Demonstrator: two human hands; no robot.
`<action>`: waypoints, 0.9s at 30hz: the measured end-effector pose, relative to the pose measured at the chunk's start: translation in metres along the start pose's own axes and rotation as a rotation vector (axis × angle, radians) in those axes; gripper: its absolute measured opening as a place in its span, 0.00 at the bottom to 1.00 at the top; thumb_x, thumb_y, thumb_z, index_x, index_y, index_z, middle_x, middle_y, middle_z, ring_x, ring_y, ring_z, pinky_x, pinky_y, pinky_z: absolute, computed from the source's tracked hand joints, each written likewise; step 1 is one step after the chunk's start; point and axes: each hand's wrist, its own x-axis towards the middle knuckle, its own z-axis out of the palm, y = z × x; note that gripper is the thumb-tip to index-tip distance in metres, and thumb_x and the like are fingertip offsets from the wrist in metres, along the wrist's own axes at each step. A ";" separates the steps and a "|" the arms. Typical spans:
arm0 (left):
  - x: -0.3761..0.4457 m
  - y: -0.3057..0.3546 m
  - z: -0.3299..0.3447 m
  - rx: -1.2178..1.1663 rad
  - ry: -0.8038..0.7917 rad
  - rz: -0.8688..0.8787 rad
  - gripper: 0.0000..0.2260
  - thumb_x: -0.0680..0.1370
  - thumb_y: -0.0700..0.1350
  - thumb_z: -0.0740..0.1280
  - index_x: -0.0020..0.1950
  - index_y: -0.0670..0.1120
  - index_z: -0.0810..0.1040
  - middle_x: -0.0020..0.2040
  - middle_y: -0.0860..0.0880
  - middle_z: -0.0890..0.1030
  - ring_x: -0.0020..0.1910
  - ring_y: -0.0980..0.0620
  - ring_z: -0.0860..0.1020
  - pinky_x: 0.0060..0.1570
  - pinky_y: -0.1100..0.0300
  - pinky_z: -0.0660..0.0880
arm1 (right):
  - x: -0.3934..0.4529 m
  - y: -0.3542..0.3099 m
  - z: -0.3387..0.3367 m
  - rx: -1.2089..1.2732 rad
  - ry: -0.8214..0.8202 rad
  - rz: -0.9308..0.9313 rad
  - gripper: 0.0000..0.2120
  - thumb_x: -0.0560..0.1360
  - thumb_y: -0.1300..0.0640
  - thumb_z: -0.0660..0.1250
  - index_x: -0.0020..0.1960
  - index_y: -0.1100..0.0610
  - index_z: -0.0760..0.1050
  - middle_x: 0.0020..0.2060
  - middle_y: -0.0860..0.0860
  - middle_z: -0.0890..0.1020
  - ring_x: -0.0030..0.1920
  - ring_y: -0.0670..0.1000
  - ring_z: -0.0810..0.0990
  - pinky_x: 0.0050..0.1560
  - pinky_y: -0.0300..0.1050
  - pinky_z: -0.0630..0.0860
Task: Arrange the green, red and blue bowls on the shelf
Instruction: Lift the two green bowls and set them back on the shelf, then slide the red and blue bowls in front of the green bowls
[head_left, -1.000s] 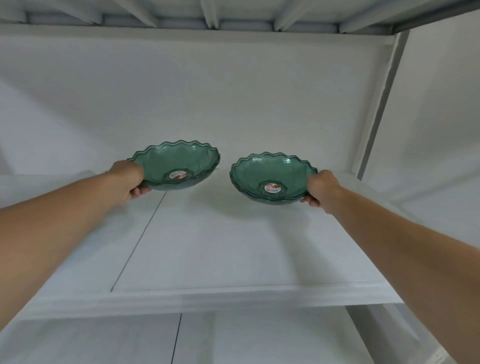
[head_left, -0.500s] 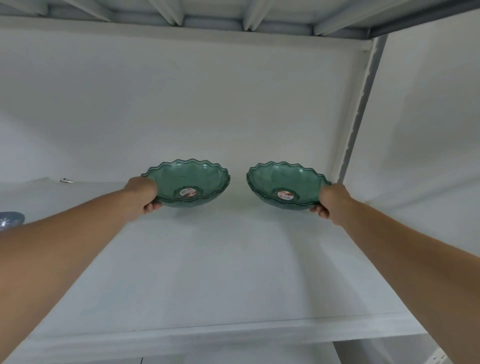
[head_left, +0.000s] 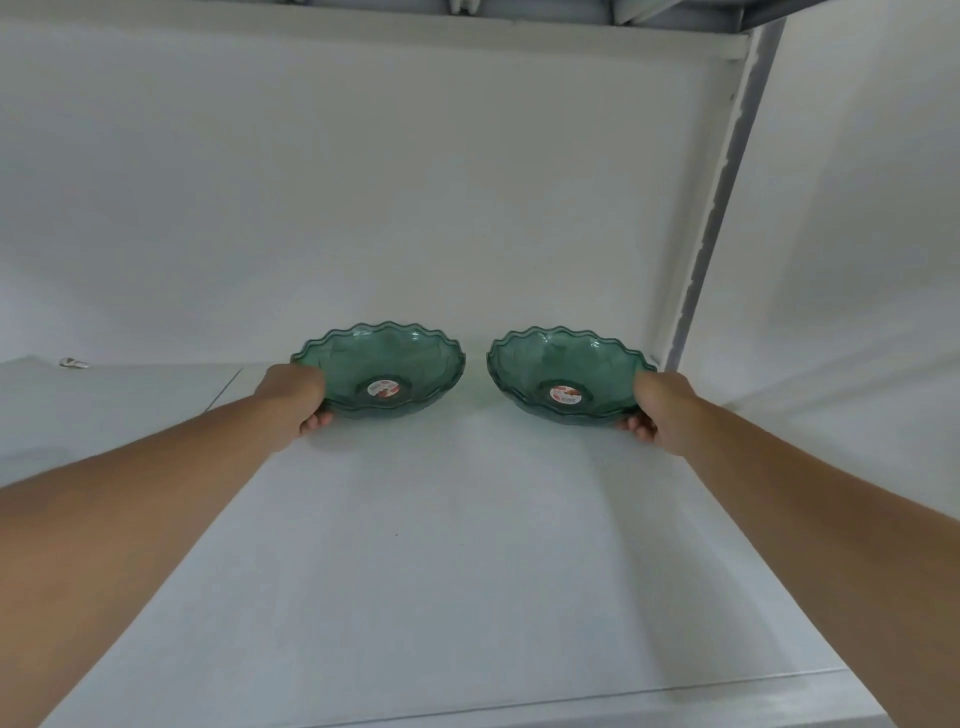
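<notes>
Two green see-through bowls with wavy rims sit side by side near the back of the white shelf (head_left: 447, 561). My left hand (head_left: 298, 397) grips the left rim of the left green bowl (head_left: 395, 358). My right hand (head_left: 657, 410) grips the right rim of the right green bowl (head_left: 576, 364). Each bowl has a red and white sticker in its bottom. Both bowls look level and rest on or just above the shelf board. No red or blue bowl is in view.
The white back wall stands right behind the bowls. A grey-white upright post (head_left: 711, 218) bounds the shelf on the right. A small metal clip (head_left: 72, 362) lies at the far left. The underside of the upper shelf is overhead.
Both hands have carried the bowls further back and lower, down to the shelf board near the back wall. The view has shifted; the blue thing at the left edge is out of frame.
</notes>
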 end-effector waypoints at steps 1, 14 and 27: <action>-0.001 0.001 -0.001 0.017 -0.010 -0.004 0.13 0.77 0.41 0.59 0.55 0.39 0.80 0.36 0.41 0.82 0.19 0.50 0.74 0.23 0.66 0.65 | 0.000 -0.002 -0.003 -0.016 -0.018 0.019 0.15 0.80 0.56 0.60 0.60 0.63 0.77 0.41 0.62 0.84 0.30 0.55 0.78 0.27 0.42 0.68; -0.057 0.025 -0.048 0.489 0.192 0.626 0.31 0.79 0.63 0.56 0.79 0.50 0.66 0.76 0.46 0.70 0.70 0.43 0.72 0.63 0.51 0.70 | -0.051 -0.033 0.005 -0.808 0.118 -0.722 0.28 0.78 0.42 0.54 0.76 0.51 0.69 0.70 0.55 0.73 0.70 0.61 0.69 0.64 0.61 0.69; -0.107 -0.018 -0.105 0.677 0.079 0.610 0.35 0.77 0.72 0.51 0.80 0.56 0.65 0.78 0.50 0.70 0.73 0.49 0.71 0.68 0.51 0.69 | -0.151 -0.015 0.084 -0.858 -0.082 -0.925 0.33 0.78 0.33 0.51 0.79 0.46 0.65 0.75 0.53 0.71 0.74 0.59 0.68 0.70 0.60 0.68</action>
